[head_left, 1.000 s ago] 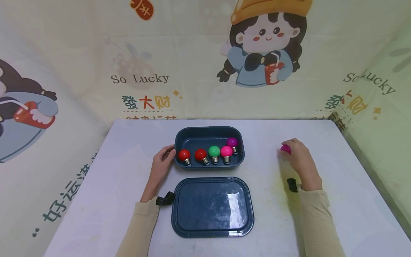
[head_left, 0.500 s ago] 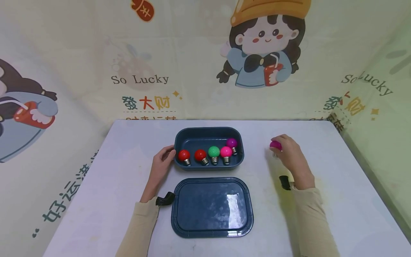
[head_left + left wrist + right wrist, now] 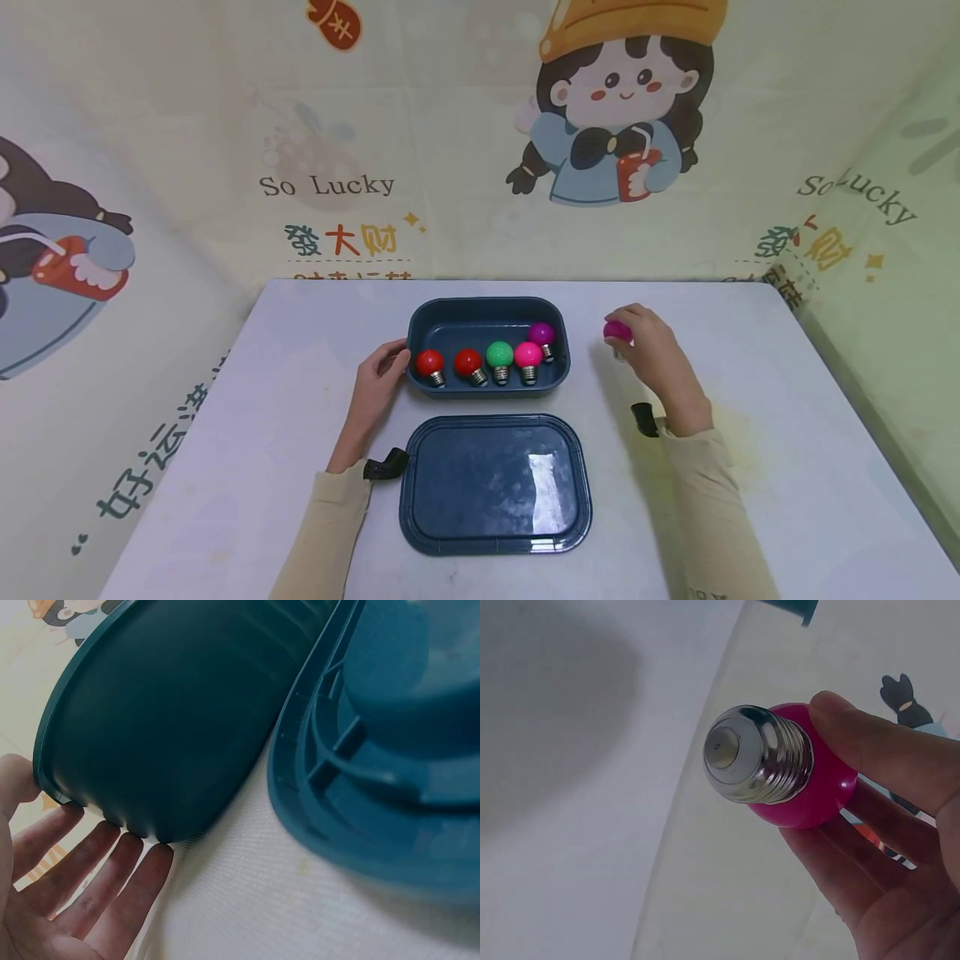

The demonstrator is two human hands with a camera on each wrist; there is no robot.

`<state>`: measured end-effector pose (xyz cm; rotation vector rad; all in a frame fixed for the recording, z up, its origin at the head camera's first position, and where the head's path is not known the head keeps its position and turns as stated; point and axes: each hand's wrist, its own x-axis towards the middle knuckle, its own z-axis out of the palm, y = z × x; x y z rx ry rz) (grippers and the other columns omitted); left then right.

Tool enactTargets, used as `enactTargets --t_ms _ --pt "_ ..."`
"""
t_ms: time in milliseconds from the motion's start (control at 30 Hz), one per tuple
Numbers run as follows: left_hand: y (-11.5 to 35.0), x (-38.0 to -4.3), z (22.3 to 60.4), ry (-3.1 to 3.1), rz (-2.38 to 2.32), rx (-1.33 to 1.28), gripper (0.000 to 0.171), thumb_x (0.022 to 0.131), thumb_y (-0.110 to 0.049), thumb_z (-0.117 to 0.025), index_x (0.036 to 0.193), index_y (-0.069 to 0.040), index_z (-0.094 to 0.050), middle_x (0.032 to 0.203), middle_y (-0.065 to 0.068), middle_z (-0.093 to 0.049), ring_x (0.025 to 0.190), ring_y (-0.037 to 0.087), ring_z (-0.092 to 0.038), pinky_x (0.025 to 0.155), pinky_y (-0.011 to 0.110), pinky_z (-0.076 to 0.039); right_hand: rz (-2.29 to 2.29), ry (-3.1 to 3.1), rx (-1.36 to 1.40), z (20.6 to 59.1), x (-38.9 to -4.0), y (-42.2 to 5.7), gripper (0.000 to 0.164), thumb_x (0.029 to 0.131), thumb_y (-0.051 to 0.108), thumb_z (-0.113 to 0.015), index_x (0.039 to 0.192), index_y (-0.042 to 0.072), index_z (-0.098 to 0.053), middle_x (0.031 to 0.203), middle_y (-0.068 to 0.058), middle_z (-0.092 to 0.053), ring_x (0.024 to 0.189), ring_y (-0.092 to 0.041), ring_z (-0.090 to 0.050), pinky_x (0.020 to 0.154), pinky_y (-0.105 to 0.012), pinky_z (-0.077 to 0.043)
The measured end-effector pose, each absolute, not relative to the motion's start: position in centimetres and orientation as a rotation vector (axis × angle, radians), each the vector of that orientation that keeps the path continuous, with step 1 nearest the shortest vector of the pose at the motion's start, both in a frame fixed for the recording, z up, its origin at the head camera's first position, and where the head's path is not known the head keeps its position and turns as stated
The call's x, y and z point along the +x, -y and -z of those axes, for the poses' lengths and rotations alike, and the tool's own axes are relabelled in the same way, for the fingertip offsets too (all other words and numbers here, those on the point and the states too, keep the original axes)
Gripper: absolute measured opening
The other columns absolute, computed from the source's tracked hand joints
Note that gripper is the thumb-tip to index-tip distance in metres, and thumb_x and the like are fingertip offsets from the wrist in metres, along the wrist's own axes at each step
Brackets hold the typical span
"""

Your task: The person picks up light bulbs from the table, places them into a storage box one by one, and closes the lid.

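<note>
A magenta light bulb [image 3: 618,331] is held in my right hand [image 3: 658,354], raised above the table to the right of the box. In the right wrist view, thumb and fingertips pinch the round globe of the bulb [image 3: 810,814], and its silver screw base points away from the hand. A dark blue box [image 3: 480,310] holds several bulbs: two red, a green bulb [image 3: 499,354], a pink bulb [image 3: 528,354] and a purple bulb [image 3: 541,334]. At the box's left end rests my left hand [image 3: 377,379]; the left wrist view has its straight fingers [image 3: 97,892] against the outer wall.
In front of the box lies a dark blue lid [image 3: 495,483], flat on the white table [image 3: 225,467]. A printed cloth [image 3: 450,167] hangs behind the table and along both sides. Black wrist camera mounts stick out from both sleeves.
My right hand has carried the magenta bulb leftward and slightly away from me, closer to the box. The left hand, the box and the bulbs in it stay in place.
</note>
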<state>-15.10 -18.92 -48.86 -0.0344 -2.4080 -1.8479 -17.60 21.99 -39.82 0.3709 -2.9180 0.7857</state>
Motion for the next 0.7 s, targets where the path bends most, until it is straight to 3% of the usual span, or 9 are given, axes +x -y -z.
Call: enactTargets --t_ms 500,700 --pt "18.9 -15.0 48.3 2.43 1.852 -0.028 0.042 0.103 -0.025 -0.056 0.137 -0.001 -0.056 0.139 0.018 -0.057 0.126 0.03 -0.057 0.092 0.007 -0.045 -0.785 2.897 0.469 39.0 -18.3 -19.0 0.032 0.087 -0.001 -0.073 0.119 -0.005 -0.067 0.124 -0.022 -0.06 0.119 -0.039 -0.054 0.094 -0.052 -0.053" --pt "18.9 -15.2 48.8 2.412 1.84 -0.038 0.044 0.101 -0.032 -0.058 0.135 -0.004 -0.058 0.136 0.015 -0.059 0.124 0.029 -0.059 0.093 0.009 -0.046 -0.755 2.887 0.506 39.0 -18.6 -17.9 0.034 0.086 -0.001 -0.074 0.119 -0.004 -0.067 0.123 -0.021 -0.061 0.117 -0.038 -0.056 0.093 -0.05 -0.054"
